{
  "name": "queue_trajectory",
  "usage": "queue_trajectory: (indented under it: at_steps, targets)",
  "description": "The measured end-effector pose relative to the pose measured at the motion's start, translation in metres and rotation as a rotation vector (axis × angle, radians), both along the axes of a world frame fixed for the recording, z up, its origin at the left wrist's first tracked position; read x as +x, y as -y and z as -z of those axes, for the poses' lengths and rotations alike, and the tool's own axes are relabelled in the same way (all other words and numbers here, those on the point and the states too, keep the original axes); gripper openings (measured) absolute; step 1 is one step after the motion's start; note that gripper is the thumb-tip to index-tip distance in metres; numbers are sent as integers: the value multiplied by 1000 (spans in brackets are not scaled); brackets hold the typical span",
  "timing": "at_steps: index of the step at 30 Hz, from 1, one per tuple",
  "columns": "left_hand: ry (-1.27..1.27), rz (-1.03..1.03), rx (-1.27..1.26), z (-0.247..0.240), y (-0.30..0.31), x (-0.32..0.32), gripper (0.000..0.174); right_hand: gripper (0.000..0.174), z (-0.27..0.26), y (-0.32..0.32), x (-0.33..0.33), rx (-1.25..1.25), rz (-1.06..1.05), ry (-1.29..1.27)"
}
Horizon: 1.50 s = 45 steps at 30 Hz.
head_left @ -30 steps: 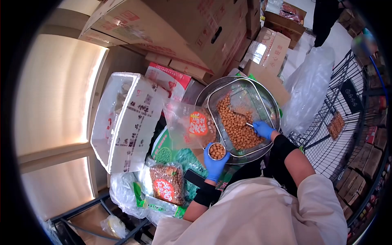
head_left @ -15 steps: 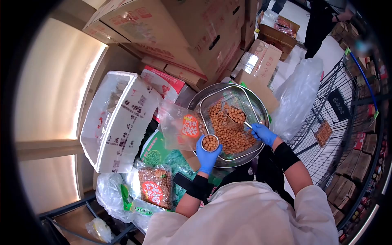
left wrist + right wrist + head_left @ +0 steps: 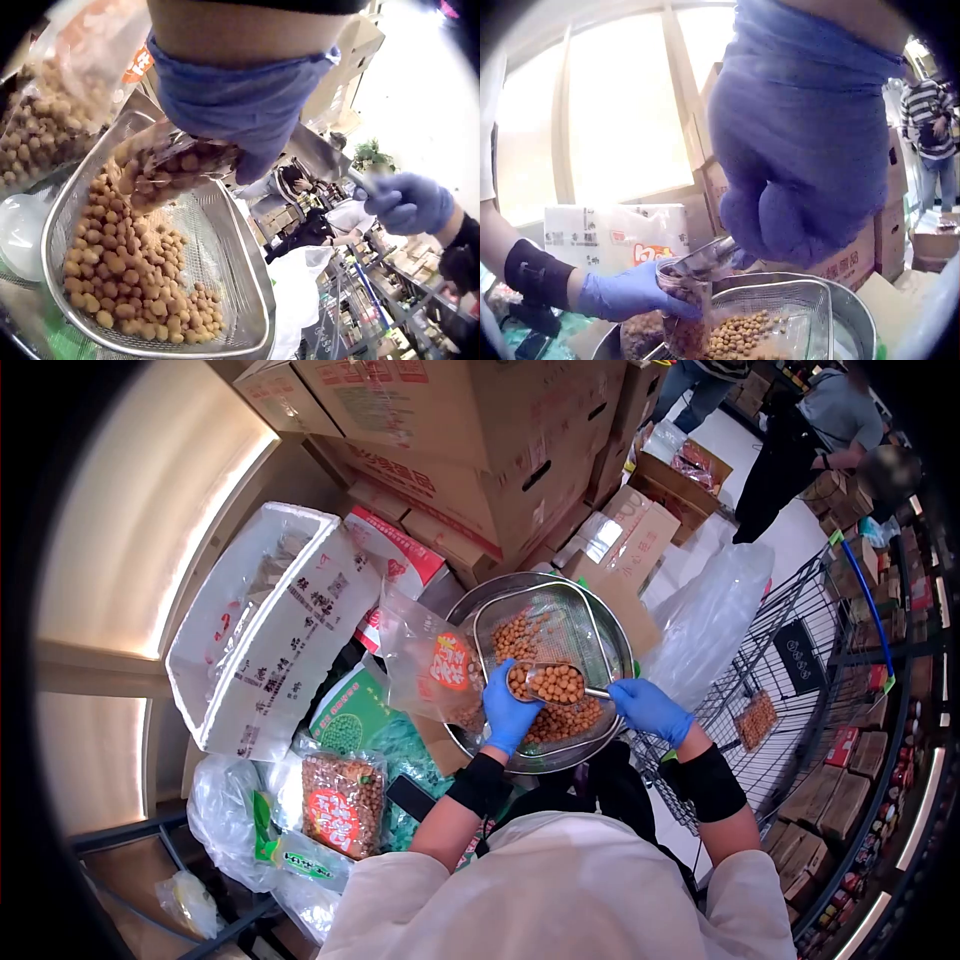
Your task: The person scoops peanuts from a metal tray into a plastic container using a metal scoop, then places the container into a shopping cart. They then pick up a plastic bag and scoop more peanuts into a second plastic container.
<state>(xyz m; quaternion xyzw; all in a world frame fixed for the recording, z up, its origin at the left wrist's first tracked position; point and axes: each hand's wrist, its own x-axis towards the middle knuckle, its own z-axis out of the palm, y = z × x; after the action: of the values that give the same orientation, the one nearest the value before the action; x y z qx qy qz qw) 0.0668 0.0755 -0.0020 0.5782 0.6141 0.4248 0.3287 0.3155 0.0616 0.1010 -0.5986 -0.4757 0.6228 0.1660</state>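
In the head view my blue-gloved left hand (image 3: 508, 712) holds a clear jar (image 3: 176, 169) with brown coated peanuts inside, close over the wire mesh basket (image 3: 259, 319). My right hand (image 3: 650, 710), also gloved, grips the handle of a metal scoop (image 3: 711, 255). Heaped with coated peanuts, the scoop has its front end right at the jar's mouth. More coated peanuts (image 3: 131, 277) lie loose in the basket, which sits inside a round steel basin (image 3: 622, 650). In the right wrist view the right hand's curled fingers hide most of the scoop's handle.
A printed plastic bag of peanuts (image 3: 415, 660) leans beside the basin. A sealed peanut bag (image 3: 340, 805), a phone (image 3: 410, 797) and a white foam box (image 3: 270, 650) are on the left. Cardboard boxes (image 3: 430, 480) rise behind; a shopping cart (image 3: 760, 680) stands right. People stand farther back.
My right hand has lifted a scoopful of peanuts out of the basket and brought it left to the jar. The left hand still holds the jar, which now meets the scoop over the basket.
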Motion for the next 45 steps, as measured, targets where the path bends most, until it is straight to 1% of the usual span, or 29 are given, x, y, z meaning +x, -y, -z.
queue_trajectory:
  at_steps: [2,3,5,8,9,11,14,18,19,22,24,26,28,30,34,36,38,43,45]
  targets:
    - [-53,30,25,9,0,6,82,34,-7,-2,-5,308,-122,200]
    - [-124,48,10,9,1,7,86,34,-15,-4,-9,310,-123,202]
    - [-115,58,13,8,4,12,86,34,-39,-5,-15,309,-116,288]
    - [-111,81,15,6,8,15,86,34,-67,-6,-23,348,-123,339]
    - [-117,89,17,5,8,15,86,34,-71,-6,-23,352,-124,340]
    - [-87,89,3,5,7,17,86,33,-76,-4,-23,447,-103,348]
    - [-40,94,-3,7,5,16,85,32,-80,-2,-19,476,-72,357]
    - [-4,128,56,14,1,11,84,32,-91,-4,-16,381,-68,339]
    - [-3,131,58,17,1,11,84,34,-90,-4,-15,346,-34,308]
    - [29,132,23,8,-1,12,84,36,-86,-5,-12,261,17,247]
    - [59,189,-30,5,-2,11,81,37,-82,-6,-11,213,35,213]
    - [73,194,-36,7,-2,10,82,37,-74,-8,-9,161,91,125]
    - [88,202,-42,13,-3,9,82,35,-67,-9,-8,160,103,97]
    - [127,178,5,18,-4,11,86,34,-62,-9,-8,159,115,74]
    - [149,161,-22,20,-5,11,86,34,-59,-6,-7,144,151,48]
    - [72,134,-56,19,-7,12,88,34,-59,-6,-5,150,152,45]
    - [51,136,-37,20,-8,14,88,34,-62,-6,-3,227,113,168]
    - [48,140,-25,22,-8,17,87,34,-67,-6,-3,248,151,161]
    - [1,140,-3,20,-7,16,86,35,-68,-6,-3,270,149,178]
